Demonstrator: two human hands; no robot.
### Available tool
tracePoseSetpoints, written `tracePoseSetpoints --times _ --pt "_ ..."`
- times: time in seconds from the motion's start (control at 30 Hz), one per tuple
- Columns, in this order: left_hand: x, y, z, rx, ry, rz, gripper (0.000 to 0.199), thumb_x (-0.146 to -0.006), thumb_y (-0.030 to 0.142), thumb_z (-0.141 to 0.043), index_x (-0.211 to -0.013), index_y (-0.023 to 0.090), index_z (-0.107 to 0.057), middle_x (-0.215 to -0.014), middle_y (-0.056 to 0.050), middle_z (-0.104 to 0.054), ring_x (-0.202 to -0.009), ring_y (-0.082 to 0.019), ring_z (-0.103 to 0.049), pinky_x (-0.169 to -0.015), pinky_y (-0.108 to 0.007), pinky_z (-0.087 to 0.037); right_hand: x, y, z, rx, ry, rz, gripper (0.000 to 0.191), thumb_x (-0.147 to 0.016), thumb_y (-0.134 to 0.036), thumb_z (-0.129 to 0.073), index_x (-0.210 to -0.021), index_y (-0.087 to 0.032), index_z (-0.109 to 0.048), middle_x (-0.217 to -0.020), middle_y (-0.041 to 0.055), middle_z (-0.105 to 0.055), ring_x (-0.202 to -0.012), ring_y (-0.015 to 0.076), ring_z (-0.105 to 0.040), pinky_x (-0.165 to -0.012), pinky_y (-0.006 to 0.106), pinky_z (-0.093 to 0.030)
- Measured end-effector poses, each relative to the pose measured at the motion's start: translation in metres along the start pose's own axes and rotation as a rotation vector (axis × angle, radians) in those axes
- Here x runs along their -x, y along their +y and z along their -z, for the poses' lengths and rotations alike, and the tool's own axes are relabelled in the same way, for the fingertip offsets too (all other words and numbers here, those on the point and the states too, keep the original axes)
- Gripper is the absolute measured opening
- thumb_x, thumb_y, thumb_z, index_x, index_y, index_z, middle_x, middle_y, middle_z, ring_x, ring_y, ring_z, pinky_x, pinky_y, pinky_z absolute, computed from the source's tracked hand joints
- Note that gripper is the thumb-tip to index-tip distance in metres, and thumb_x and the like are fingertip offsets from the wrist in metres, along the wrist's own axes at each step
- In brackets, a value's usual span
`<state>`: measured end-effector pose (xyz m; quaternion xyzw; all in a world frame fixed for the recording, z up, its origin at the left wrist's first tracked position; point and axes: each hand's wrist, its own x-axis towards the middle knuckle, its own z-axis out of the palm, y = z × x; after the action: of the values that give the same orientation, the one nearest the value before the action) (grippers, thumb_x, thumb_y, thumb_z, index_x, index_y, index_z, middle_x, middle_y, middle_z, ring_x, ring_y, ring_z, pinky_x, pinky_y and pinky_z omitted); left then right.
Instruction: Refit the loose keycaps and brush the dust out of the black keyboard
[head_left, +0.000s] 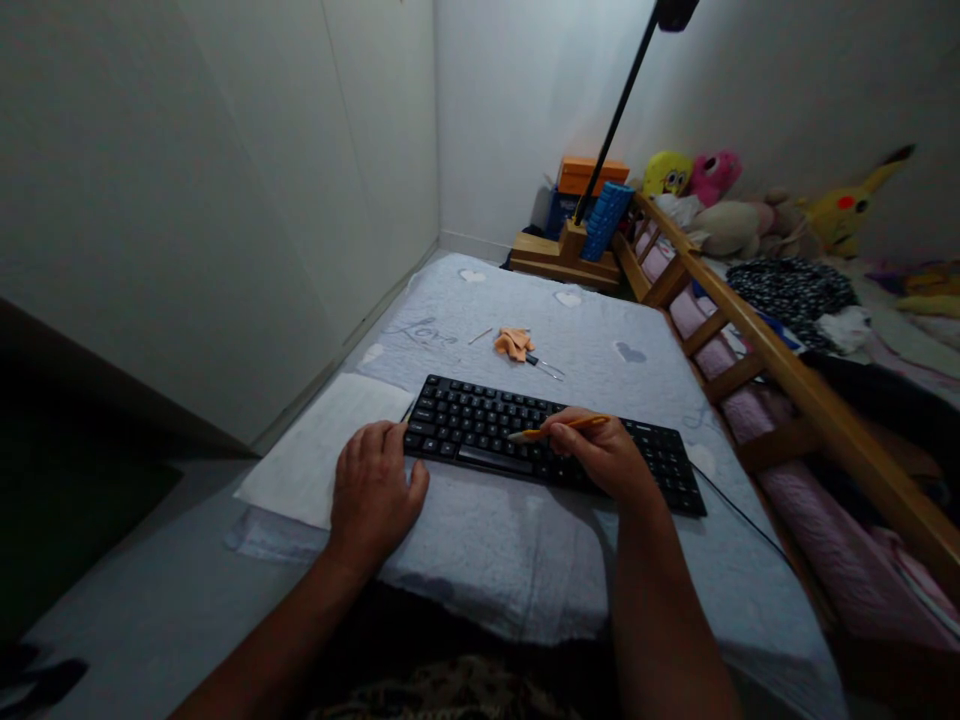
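A black keyboard lies slightly askew on the cloth-covered table. My right hand pinches a small brush with an orange handle over the keys. Its pale tip points left and meets the keys above the space bar; whether it presses on them I cannot tell. Lying palm down at the keyboard's left end, my left hand has its thumb apart and its fingertips by the keyboard's edge. Beyond the keyboard are a crumpled orange cloth, a dark-handled tool with two thin metal prongs and a thin stick.
A white sheet lies on the table's left side. The keyboard's cable runs off to the right, towards a wooden bed rail. A wooden lamp base and an orange box stand behind the table; a pale wall panel rises left.
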<state>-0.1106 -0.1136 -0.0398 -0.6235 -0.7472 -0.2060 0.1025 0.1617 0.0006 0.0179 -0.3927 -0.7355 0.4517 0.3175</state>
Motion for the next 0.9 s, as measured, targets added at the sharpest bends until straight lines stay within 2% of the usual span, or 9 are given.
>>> tracePoseSetpoints --times 0.13,0.23,0.33,0.57,0.9 --pt "0.0 0.0 0.0 0.005 -0.003 -0.002 0.034 -0.089 0.025 -0.053 -0.121 0.013 -0.054 -0.119 -0.018 -0.06 -0.116 -0.034 -0.053 -0.104 -0.049 -0.043 -0.005 0.003 -0.006 0.104 0.15 0.089 0.02 -0.091 -0.035 -0.062 -0.093 -0.021 -0.076 -0.088 0.006 -0.073 -0.081 0.0196 -0.065 -0.076 0.034 -0.05" --pt "0.0 -0.001 -0.001 0.008 -0.008 -0.001 0.034 -0.089 0.025 -0.053 -0.121 0.014 -0.054 -0.12 -0.018 -0.059 -0.116 -0.034 -0.053 -0.104 -0.049 -0.042 -0.008 0.002 -0.01 0.202 0.178 0.137 0.017 -0.09 -0.031 -0.062 -0.091 -0.022 -0.076 -0.091 0.0069 -0.074 -0.087 0.0217 -0.067 -0.083 0.037 -0.05" --pt "0.0 -0.001 -0.001 0.007 -0.01 0.0 0.035 -0.089 0.024 -0.053 -0.121 0.012 -0.054 -0.12 -0.018 -0.06 -0.117 -0.034 -0.053 -0.105 -0.049 -0.042 -0.007 -0.002 -0.009 0.218 0.121 0.118 0.018 -0.09 -0.03 -0.06 -0.088 -0.022 -0.076 -0.087 0.0062 -0.074 -0.083 0.0208 -0.067 -0.08 0.035 -0.05" --pt "0.0 0.001 0.001 0.002 -0.018 0.012 0.034 -0.089 0.025 -0.054 -0.12 0.01 -0.056 -0.119 -0.019 -0.06 -0.115 -0.034 -0.052 -0.104 -0.049 -0.042 0.001 -0.012 0.001 0.081 -0.102 0.017 0.021 -0.088 -0.035 -0.061 -0.082 -0.019 -0.074 -0.074 0.0026 -0.068 -0.068 0.0154 -0.059 -0.064 0.028 -0.045" --pt "-0.001 0.001 0.001 0.005 -0.015 0.011 0.033 -0.089 0.025 -0.053 -0.12 0.012 -0.055 -0.119 -0.018 -0.06 -0.116 -0.034 -0.052 -0.104 -0.049 -0.042 0.004 -0.012 0.005 -0.047 -0.258 -0.024 0.017 -0.08 -0.03 -0.063 -0.074 -0.018 -0.074 -0.066 0.0007 -0.061 -0.061 0.0122 -0.051 -0.057 0.026 -0.039"
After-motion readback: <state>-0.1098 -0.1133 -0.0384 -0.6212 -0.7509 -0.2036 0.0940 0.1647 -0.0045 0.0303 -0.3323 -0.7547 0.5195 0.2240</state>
